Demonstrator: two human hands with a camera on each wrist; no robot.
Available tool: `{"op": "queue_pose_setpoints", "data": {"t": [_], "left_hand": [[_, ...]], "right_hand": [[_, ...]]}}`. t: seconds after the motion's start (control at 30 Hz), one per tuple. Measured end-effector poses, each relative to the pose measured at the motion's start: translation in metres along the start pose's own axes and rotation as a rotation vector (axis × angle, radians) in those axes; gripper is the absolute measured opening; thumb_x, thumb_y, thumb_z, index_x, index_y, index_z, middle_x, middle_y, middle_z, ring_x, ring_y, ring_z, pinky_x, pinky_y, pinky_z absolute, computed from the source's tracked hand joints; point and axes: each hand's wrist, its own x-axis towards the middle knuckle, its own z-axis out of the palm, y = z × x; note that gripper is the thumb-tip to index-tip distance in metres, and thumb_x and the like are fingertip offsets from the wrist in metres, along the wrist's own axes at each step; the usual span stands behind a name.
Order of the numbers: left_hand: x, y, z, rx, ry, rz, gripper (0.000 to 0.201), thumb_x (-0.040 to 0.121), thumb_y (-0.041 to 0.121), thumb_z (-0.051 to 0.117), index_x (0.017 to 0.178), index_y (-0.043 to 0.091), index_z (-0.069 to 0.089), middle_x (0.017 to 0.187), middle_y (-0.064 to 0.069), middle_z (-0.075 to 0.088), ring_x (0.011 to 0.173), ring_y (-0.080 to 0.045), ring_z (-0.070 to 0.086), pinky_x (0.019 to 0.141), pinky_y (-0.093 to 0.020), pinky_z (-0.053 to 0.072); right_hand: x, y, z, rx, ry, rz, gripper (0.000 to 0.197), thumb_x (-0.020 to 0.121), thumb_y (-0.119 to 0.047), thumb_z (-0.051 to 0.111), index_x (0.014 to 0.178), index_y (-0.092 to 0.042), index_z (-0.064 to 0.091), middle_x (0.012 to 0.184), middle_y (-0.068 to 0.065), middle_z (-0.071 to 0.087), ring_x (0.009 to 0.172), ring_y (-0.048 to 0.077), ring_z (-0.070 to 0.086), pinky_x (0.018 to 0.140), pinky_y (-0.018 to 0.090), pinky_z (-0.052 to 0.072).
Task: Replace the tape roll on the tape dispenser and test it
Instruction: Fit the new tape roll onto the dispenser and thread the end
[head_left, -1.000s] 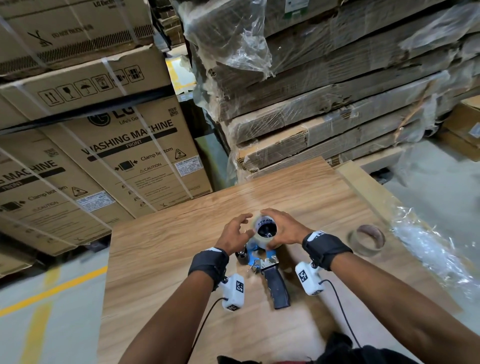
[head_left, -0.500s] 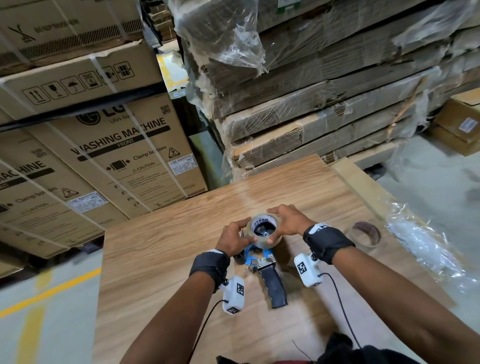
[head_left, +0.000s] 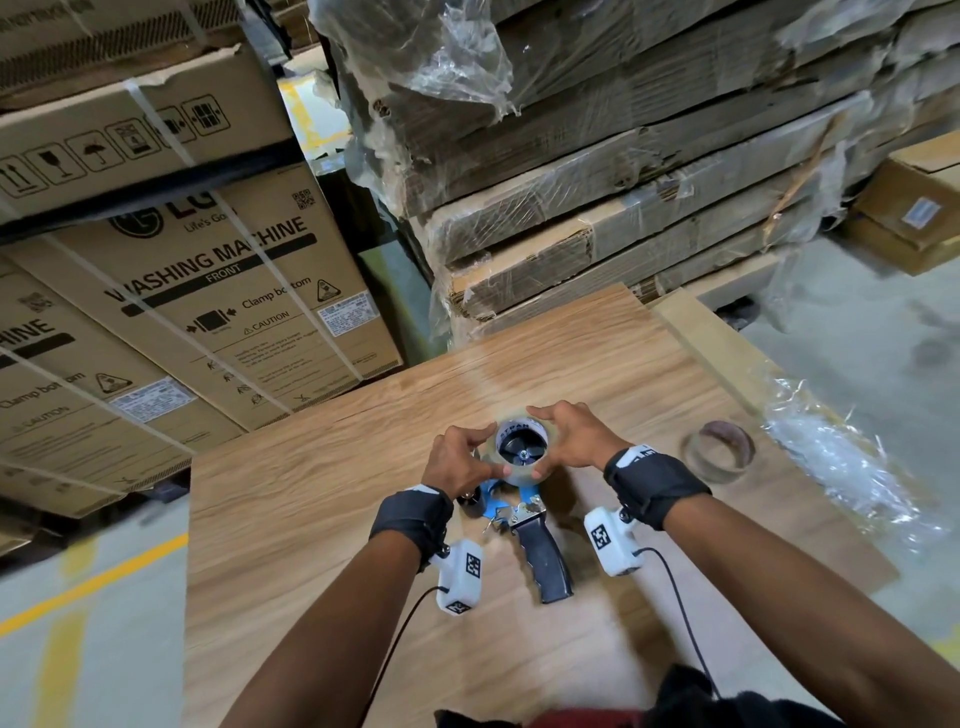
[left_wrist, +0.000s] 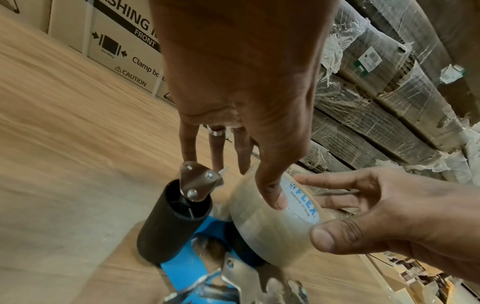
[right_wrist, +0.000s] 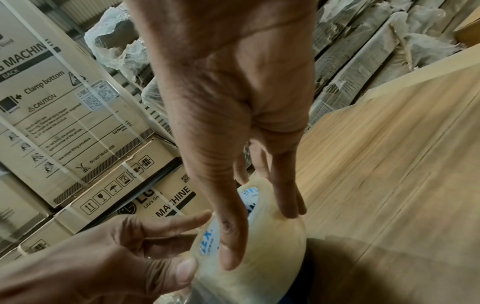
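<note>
A clear tape roll (head_left: 521, 470) with a white printed core sits over the black hub of the blue tape dispenser (head_left: 491, 493), which lies flat on the wooden table (head_left: 322, 499), black handle (head_left: 545, 564) toward me. My left hand (head_left: 475, 452) pinches the roll's left side with thumb and fingers. My right hand (head_left: 553, 441) pinches its right side. In the left wrist view the left thumb (left_wrist: 272, 195) lies on the roll's (left_wrist: 259, 224) rim beside the black roller (left_wrist: 171, 222). In the right wrist view the right thumb (right_wrist: 231, 246) presses the roll (right_wrist: 259, 257).
An empty brown tape core (head_left: 719, 452) lies on the table to the right of my right wrist. Crumpled clear plastic (head_left: 841, 467) hangs off the table's right edge. Stacked washing machine cartons (head_left: 208, 291) and wrapped cardboard bundles (head_left: 597, 208) stand behind the table.
My left hand, spread loosely beside the roll a second ago, now pinches it. The roll has settled lower over the dispenser's hub, whose spokes now show inside the core.
</note>
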Motion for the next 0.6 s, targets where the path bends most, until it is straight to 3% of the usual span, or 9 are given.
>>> {"op": "queue_pose_setpoints", "data": {"t": [0.1, 0.27, 0.47, 0.6], "left_hand": [[0.005, 0.002, -0.005, 0.02, -0.022, -0.014, 0.079, 0.062, 0.027, 0.095, 0.133, 0.013, 0.064, 0.134, -0.004, 0.065, 0.13, -0.016, 0.056, 0.098, -0.017, 0.038], [0.011, 0.003, -0.009, 0.026, -0.044, -0.025, 0.079, 0.057, 0.029, 0.097, 0.128, 0.012, 0.068, 0.131, -0.005, 0.068, 0.127, -0.017, 0.059, 0.104, -0.026, 0.046], [0.016, 0.002, -0.007, 0.047, -0.041, -0.025, 0.081, 0.051, 0.03, 0.099, 0.124, 0.009, 0.07, 0.131, -0.006, 0.068, 0.126, -0.02, 0.06, 0.106, -0.032, 0.049], [0.016, 0.002, -0.004, 0.079, -0.035, -0.024, 0.08, 0.052, 0.03, 0.099, 0.123, 0.008, 0.07, 0.128, -0.008, 0.069, 0.125, -0.023, 0.06, 0.105, -0.034, 0.049]], "right_hand": [[0.004, -0.002, -0.001, 0.0, -0.007, 0.01, 0.118, 0.053, -0.026, 0.102, 0.155, -0.02, 0.043, 0.156, 0.012, 0.046, 0.148, 0.029, 0.034, 0.117, 0.033, 0.034], [0.006, -0.005, -0.002, 0.022, -0.01, 0.036, 0.117, 0.052, -0.026, 0.102, 0.154, -0.022, 0.045, 0.154, 0.012, 0.046, 0.145, 0.028, 0.04, 0.115, 0.031, 0.037], [0.004, -0.001, 0.0, 0.048, -0.01, 0.016, 0.119, 0.05, -0.026, 0.103, 0.154, -0.024, 0.045, 0.155, 0.012, 0.045, 0.146, 0.03, 0.04, 0.122, 0.038, 0.035], [0.003, 0.003, 0.0, 0.055, -0.012, -0.017, 0.115, 0.054, -0.024, 0.101, 0.154, -0.02, 0.045, 0.155, 0.013, 0.05, 0.149, 0.028, 0.035, 0.122, 0.033, 0.032]]}}
